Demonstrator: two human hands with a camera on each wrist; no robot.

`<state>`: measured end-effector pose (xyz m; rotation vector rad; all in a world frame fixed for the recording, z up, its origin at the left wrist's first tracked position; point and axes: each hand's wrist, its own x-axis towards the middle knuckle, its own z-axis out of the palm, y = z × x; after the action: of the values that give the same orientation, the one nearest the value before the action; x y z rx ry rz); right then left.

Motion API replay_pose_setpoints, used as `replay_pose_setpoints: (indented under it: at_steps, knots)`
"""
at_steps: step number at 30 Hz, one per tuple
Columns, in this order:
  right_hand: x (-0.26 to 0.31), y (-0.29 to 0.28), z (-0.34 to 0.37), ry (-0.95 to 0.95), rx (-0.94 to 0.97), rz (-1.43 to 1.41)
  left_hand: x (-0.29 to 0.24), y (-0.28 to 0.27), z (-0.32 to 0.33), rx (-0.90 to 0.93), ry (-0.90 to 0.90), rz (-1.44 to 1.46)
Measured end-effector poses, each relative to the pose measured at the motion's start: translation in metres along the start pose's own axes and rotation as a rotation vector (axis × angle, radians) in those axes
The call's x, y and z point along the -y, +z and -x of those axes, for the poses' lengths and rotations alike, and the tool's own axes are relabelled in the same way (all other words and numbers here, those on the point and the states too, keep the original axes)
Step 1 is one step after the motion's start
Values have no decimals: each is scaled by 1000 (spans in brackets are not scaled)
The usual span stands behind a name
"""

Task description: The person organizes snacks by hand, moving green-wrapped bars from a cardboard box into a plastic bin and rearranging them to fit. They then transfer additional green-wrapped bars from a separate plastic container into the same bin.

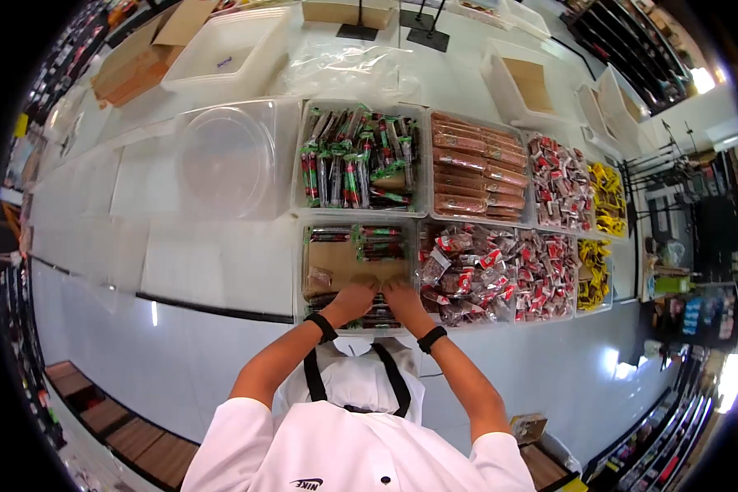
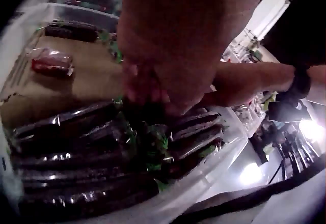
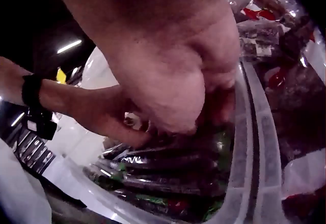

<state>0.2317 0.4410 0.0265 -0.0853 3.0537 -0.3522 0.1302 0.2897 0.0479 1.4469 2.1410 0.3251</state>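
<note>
My left hand [image 1: 353, 302] and right hand [image 1: 403, 303] are side by side, low inside a clear plastic bin [image 1: 298, 275]. Both have curled fingers at dark stick-shaped packets [image 2: 71, 165] in clear wrap with green ends, lying in rows along the bin's near side. In the right wrist view the packets [image 3: 168, 170] lie right under my fingers. Fingertips are partly hidden behind the hands. Brown cardboard [image 1: 348, 266] shows in the bin's middle, with a small red packet [image 2: 52, 62] on it. More dark packets [image 1: 380, 242] lie at the far side.
Beyond stands a bin of similar green-ended packets [image 1: 357, 160], beside one of long brown packs [image 1: 477, 168]. To the right are bins of red-and-white packets [image 1: 467, 271] and yellow packets [image 1: 593, 275]. Stacked tubs [image 1: 230, 53] and a clear lid [image 1: 230, 160] lie at the left.
</note>
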Motion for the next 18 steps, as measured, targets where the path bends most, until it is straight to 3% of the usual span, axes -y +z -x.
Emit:
replay_pose_setpoints:
  at_steps: [2, 4, 5, 7, 8, 10, 14, 16, 18]
  knots:
    - [-3, 1, 0, -112, -57, 51, -9, 0, 3, 50, -92, 18]
    - [-7, 1, 1, -191, -52, 133, -8, 21, 3, -218, -2, -157]
    - [-11, 2, 0, -206, -58, 126, -6, 26, 2, -219, -19, -164]
    - [-15, 2, 2, -222, 137, 39, -10, 24, 3, -198, 2, -286]
    - [-16, 2, 4, -231, 140, 35, -11, 22, 4, -196, -7, -284]
    - [-20, -8, -6, -171, -44, -89, -11, 8, 0, -274, 1, -207]
    - [-27, -36, -46, -151, -98, -184, 4, -23, -9, -221, -146, -68]
    - [-35, -50, -63, -126, -190, -315, 8, -33, -12, -372, -241, 85]
    - [-38, -59, -79, -101, -179, -254, 17, -37, -22, -471, -222, 27]
